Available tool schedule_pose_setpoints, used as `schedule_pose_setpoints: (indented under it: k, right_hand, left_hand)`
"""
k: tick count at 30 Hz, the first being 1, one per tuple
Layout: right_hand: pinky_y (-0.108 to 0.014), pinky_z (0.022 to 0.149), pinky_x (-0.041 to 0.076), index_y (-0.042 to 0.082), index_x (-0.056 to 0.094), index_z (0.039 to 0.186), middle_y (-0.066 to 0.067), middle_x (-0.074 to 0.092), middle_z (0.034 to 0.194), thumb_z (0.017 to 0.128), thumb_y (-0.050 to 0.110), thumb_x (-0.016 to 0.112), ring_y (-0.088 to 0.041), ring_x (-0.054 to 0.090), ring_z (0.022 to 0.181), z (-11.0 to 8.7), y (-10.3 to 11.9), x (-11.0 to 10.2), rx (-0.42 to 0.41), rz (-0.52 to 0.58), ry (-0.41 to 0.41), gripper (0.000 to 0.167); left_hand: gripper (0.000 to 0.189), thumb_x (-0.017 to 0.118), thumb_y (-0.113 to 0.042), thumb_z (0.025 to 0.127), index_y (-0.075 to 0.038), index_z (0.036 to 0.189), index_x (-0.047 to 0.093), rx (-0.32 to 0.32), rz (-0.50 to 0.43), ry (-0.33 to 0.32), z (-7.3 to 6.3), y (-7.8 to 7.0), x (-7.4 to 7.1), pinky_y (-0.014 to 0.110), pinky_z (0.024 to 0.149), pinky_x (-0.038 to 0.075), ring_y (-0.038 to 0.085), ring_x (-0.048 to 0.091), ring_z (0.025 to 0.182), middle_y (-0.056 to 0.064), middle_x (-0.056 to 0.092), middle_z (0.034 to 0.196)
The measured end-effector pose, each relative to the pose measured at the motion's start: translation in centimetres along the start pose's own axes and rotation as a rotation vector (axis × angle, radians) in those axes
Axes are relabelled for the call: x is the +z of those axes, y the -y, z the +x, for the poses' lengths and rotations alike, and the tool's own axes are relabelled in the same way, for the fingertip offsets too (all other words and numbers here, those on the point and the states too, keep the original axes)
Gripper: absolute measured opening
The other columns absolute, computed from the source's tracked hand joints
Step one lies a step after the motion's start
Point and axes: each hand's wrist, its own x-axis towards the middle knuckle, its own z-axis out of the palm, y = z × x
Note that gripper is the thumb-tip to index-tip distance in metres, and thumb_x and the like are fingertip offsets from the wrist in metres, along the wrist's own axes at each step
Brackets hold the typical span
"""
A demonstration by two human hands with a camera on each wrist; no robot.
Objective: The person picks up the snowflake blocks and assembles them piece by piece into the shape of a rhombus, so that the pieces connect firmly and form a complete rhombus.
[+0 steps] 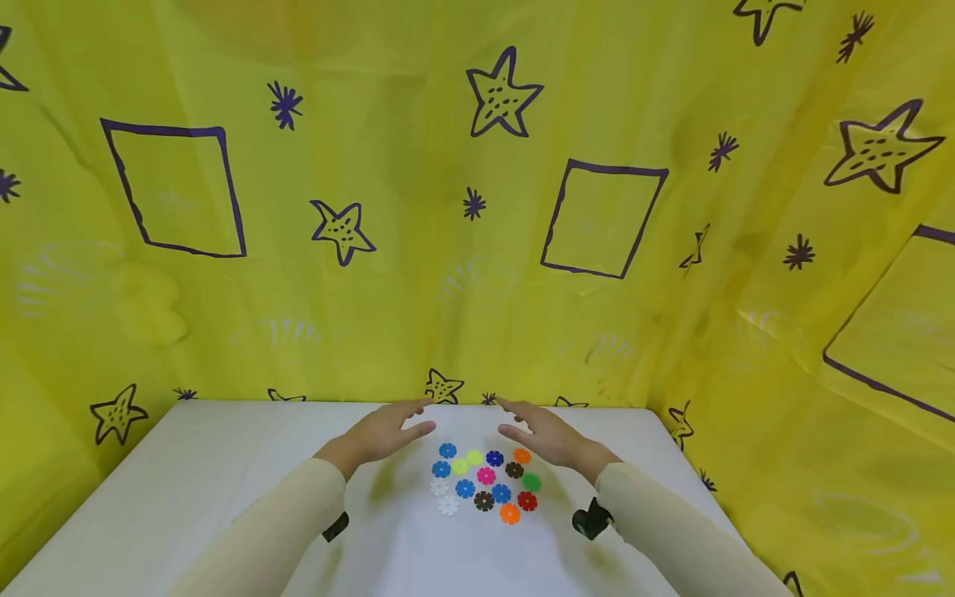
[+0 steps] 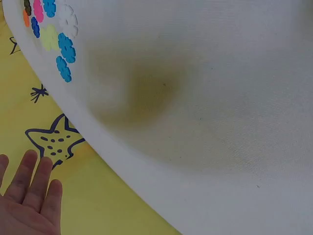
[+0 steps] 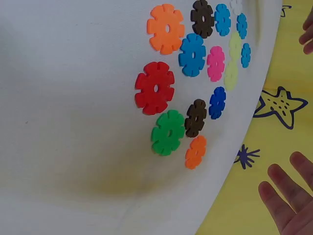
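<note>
Several flat, notched plastic discs with a centre hole, like snowflake building discs, lie loosely grouped on the white table. Among them are a red disc (image 3: 147, 93), a green disc (image 3: 161, 139), a pink disc (image 1: 487, 476), a dark blue disc (image 1: 495, 458) and a white disc (image 1: 448, 506). My left hand (image 1: 384, 431) hovers to the left of the group, fingers extended and holding nothing. To the right of the discs, my right hand (image 1: 548, 433) is held up the same way, its palm facing the left hand. Both hands are apart from the discs.
The white table (image 1: 403, 555) stretches out on both sides of the discs. Behind it and along the right hangs a yellow sheet (image 1: 418, 315) with drawn stars and squares. A dark band (image 1: 593, 520) is on the right wrist.
</note>
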Motion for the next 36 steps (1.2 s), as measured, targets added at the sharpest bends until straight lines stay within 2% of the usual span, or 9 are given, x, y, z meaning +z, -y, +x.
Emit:
schedule_pose_setpoints:
  k: [3,7,10,16,24,30,36]
  right_hand:
    - [-0.057,0.105,0.043,0.020,0.037,0.153,-0.008,0.049,0.147,0.098,0.057,0.048,-0.030,0.053,0.126,-0.5,-0.6,0.1,0.004,0.050,-0.007,0.067]
    - [-0.052,0.099,0.049,0.014,0.044,0.149,-0.009,0.058,0.137,0.099,0.051,0.050,-0.029,0.058,0.119,-1.2,-1.3,0.2,0.014,0.095,-0.051,0.062]
    - [-0.050,0.095,0.051,0.013,0.051,0.143,-0.006,0.062,0.131,0.100,0.048,0.051,-0.026,0.059,0.114,-1.6,-1.8,0.2,0.019,0.112,-0.085,0.055]
    - [-0.037,0.082,0.053,0.012,0.061,0.133,-0.001,0.069,0.115,0.100,0.044,0.052,-0.015,0.061,0.097,-2.6,-2.6,0.4,0.010,0.129,-0.106,0.046]
    - [-0.034,0.079,0.052,0.005,0.065,0.125,-0.004,0.069,0.112,0.100,0.039,0.056,-0.015,0.061,0.092,-3.7,-3.2,0.8,0.046,0.181,-0.135,0.043]
    - [-0.029,0.071,0.051,0.003,0.067,0.120,-0.011,0.070,0.105,0.099,0.036,0.058,-0.018,0.061,0.088,-4.5,-3.6,1.3,0.082,0.216,-0.124,0.040]
    - [-0.025,0.067,0.053,0.002,0.067,0.119,-0.008,0.070,0.104,0.098,0.028,0.061,-0.019,0.062,0.086,-5.0,-4.0,1.9,0.121,0.260,-0.113,0.034]
  left_hand:
    - [0.073,0.051,-0.066,0.092,-0.020,0.149,0.044,-0.012,-0.060,0.006,0.1,0.3,0.2,0.055,0.107,0.042,0.029,0.052,0.128,0.007,0.058,0.137]
    - [0.068,0.056,-0.059,0.093,-0.016,0.144,0.050,-0.008,-0.125,0.009,0.1,0.5,0.6,0.049,0.100,0.049,0.025,0.059,0.118,0.006,0.062,0.130]
    - [0.062,0.058,-0.056,0.093,-0.014,0.139,0.055,-0.020,-0.139,0.001,-0.1,0.7,0.9,0.046,0.096,0.052,0.024,0.061,0.112,0.003,0.065,0.123]
    - [0.056,0.062,-0.050,0.092,-0.014,0.134,0.059,-0.075,-0.194,-0.004,-0.7,1.0,1.6,0.043,0.090,0.055,0.023,0.061,0.107,0.002,0.066,0.118]
    - [0.047,0.067,-0.037,0.093,-0.008,0.130,0.061,-0.098,-0.305,-0.009,-1.5,1.2,2.3,0.032,0.074,0.058,0.016,0.065,0.082,0.004,0.068,0.106]
    - [0.043,0.070,-0.033,0.091,-0.007,0.126,0.064,-0.182,-0.344,-0.002,-2.0,1.1,3.1,0.031,0.069,0.059,0.016,0.065,0.075,0.004,0.067,0.098]
    - [0.044,0.073,-0.033,0.089,-0.005,0.122,0.066,-0.207,-0.381,-0.013,-2.5,1.0,3.8,0.029,0.067,0.059,0.015,0.064,0.072,0.004,0.066,0.094]
